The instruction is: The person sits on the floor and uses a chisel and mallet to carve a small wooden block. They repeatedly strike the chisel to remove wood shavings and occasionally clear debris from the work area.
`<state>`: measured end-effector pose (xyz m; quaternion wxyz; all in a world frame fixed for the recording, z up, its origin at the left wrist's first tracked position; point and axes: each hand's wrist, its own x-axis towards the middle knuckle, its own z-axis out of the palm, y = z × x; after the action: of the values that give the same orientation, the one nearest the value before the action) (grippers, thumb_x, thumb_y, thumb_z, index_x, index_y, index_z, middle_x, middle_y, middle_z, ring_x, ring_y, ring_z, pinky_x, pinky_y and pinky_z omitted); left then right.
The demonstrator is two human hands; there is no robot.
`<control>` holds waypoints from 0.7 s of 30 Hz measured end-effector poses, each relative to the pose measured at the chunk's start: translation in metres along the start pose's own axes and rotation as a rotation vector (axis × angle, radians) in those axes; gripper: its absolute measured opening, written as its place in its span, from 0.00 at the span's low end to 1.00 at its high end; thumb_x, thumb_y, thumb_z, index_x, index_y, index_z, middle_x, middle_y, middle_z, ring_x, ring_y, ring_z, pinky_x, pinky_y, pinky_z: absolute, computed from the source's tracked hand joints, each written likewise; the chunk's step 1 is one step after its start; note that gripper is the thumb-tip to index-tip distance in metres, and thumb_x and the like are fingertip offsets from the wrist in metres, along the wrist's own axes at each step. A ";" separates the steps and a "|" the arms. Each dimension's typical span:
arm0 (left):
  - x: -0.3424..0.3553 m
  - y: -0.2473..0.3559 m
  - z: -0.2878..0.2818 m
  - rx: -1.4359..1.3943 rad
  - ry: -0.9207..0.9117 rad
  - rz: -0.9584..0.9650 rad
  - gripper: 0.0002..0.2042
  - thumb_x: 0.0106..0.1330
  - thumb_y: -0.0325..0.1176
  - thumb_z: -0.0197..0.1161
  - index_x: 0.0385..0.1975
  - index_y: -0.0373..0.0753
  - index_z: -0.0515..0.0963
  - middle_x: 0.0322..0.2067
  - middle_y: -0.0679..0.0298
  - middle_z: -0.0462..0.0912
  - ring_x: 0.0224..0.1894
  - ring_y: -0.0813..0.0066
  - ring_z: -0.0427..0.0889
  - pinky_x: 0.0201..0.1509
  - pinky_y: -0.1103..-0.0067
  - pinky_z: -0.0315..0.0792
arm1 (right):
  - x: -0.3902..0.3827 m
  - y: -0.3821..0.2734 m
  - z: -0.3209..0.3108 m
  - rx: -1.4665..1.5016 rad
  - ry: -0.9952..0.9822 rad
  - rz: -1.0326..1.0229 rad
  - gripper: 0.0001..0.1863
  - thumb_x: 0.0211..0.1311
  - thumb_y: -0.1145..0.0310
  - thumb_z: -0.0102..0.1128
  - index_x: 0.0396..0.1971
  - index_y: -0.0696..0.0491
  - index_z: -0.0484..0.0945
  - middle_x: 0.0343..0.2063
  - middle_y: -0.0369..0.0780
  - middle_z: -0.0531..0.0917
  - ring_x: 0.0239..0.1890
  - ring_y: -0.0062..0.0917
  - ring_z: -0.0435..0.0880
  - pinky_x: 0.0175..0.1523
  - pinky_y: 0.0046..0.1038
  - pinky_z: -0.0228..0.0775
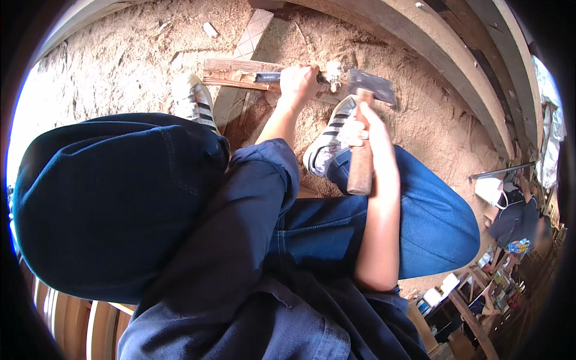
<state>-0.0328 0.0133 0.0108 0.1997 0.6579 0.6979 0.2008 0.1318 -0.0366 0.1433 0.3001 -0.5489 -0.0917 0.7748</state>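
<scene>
My left hand (298,83) is closed around a chisel (267,77), whose dark blade points left along a reddish wooden board (219,65). Its frayed, pale butt end (334,73) sticks out to the right of my fist. My right hand (366,129) grips the wooden handle of a hammer (360,171). The dark, flat hammer head (373,87) is just right of the chisel's butt, with a small gap seeming to lie between them. Some splintered wood shows by the blade; the cutting edge itself is hard to make out.
My striped shoes (195,105) are beside the board, on ground strewn with sawdust (420,114). A narrow plank (255,33) lies beneath the board. Long curved-looking beams (444,45) run along the upper right. Another person (516,216) is at the far right near a white bucket (491,191).
</scene>
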 end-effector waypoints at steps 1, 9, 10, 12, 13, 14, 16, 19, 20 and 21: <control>-0.006 -0.015 -0.002 0.031 0.014 -0.027 0.07 0.46 0.35 0.63 0.25 0.44 0.80 0.23 0.59 0.82 0.29 0.62 0.83 0.33 0.70 0.75 | 0.000 -0.009 0.000 -0.001 -0.054 -0.015 0.14 0.67 0.57 0.51 0.30 0.52 0.67 0.15 0.28 0.64 0.13 0.12 0.62 0.19 0.16 0.57; -0.003 0.003 0.015 -0.031 0.060 0.019 0.05 0.45 0.32 0.62 0.23 0.43 0.80 0.21 0.58 0.82 0.27 0.61 0.83 0.32 0.70 0.75 | -0.020 -0.045 -0.009 0.480 0.500 -0.600 0.15 0.70 0.57 0.43 0.27 0.52 0.61 0.16 0.30 0.63 0.13 0.13 0.62 0.20 0.17 0.61; -0.002 -0.004 0.007 0.006 0.069 0.005 0.05 0.45 0.32 0.62 0.23 0.43 0.80 0.21 0.58 0.82 0.27 0.61 0.83 0.32 0.70 0.75 | -0.002 -0.020 -0.016 0.352 0.361 -0.551 0.14 0.70 0.59 0.41 0.26 0.50 0.61 0.16 0.29 0.63 0.15 0.14 0.63 0.20 0.19 0.63; -0.006 -0.009 0.009 -0.003 0.077 -0.008 0.08 0.45 0.38 0.67 0.23 0.44 0.80 0.20 0.59 0.81 0.27 0.62 0.83 0.33 0.71 0.74 | 0.011 0.020 0.008 -0.154 0.231 -0.169 0.13 0.67 0.60 0.50 0.25 0.49 0.63 0.13 0.29 0.62 0.12 0.13 0.60 0.19 0.18 0.58; -0.008 -0.012 0.007 -0.016 0.057 -0.013 0.10 0.44 0.40 0.68 0.23 0.44 0.80 0.20 0.60 0.81 0.27 0.62 0.83 0.33 0.71 0.74 | 0.012 0.029 0.016 -0.134 0.084 0.026 0.15 0.66 0.56 0.51 0.25 0.48 0.64 0.13 0.28 0.62 0.11 0.13 0.60 0.18 0.17 0.56; -0.004 0.004 0.011 -0.070 0.032 0.010 0.11 0.43 0.42 0.69 0.23 0.44 0.80 0.20 0.60 0.81 0.27 0.62 0.83 0.33 0.71 0.74 | 0.007 0.018 0.007 -0.119 0.092 0.011 0.16 0.67 0.54 0.51 0.24 0.48 0.64 0.11 0.27 0.61 0.11 0.13 0.60 0.17 0.17 0.55; -0.005 -0.003 0.007 0.004 0.041 0.005 0.12 0.44 0.43 0.70 0.24 0.44 0.80 0.22 0.60 0.82 0.28 0.62 0.83 0.34 0.70 0.74 | 0.005 0.006 0.000 -0.024 -0.009 0.059 0.11 0.67 0.59 0.50 0.32 0.51 0.69 0.13 0.28 0.63 0.13 0.14 0.62 0.20 0.20 0.57; -0.002 -0.017 0.006 -0.003 -0.062 -0.086 0.15 0.46 0.48 0.67 0.30 0.46 0.81 0.28 0.60 0.83 0.34 0.61 0.83 0.41 0.70 0.73 | -0.007 -0.015 0.008 0.093 0.002 -0.134 0.11 0.68 0.60 0.50 0.29 0.50 0.67 0.14 0.26 0.64 0.13 0.12 0.62 0.21 0.16 0.58; -0.003 -0.015 0.005 -0.008 -0.067 -0.093 0.15 0.47 0.47 0.66 0.30 0.46 0.81 0.28 0.60 0.83 0.35 0.61 0.83 0.41 0.70 0.73 | -0.008 -0.020 0.002 0.172 0.066 -0.173 0.11 0.68 0.60 0.50 0.28 0.50 0.67 0.14 0.26 0.63 0.13 0.11 0.61 0.21 0.16 0.57; -0.003 -0.015 0.004 -0.011 -0.072 -0.103 0.14 0.48 0.46 0.65 0.30 0.46 0.81 0.28 0.60 0.83 0.35 0.61 0.82 0.41 0.69 0.73 | -0.005 -0.025 -0.006 0.258 0.108 -0.233 0.10 0.68 0.61 0.49 0.29 0.50 0.66 0.15 0.27 0.63 0.15 0.10 0.61 0.21 0.16 0.57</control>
<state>-0.0430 0.0094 -0.0009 0.2383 0.6269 0.7219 0.1704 0.1469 -0.0205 0.1570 0.4600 -0.5326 -0.0382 0.7095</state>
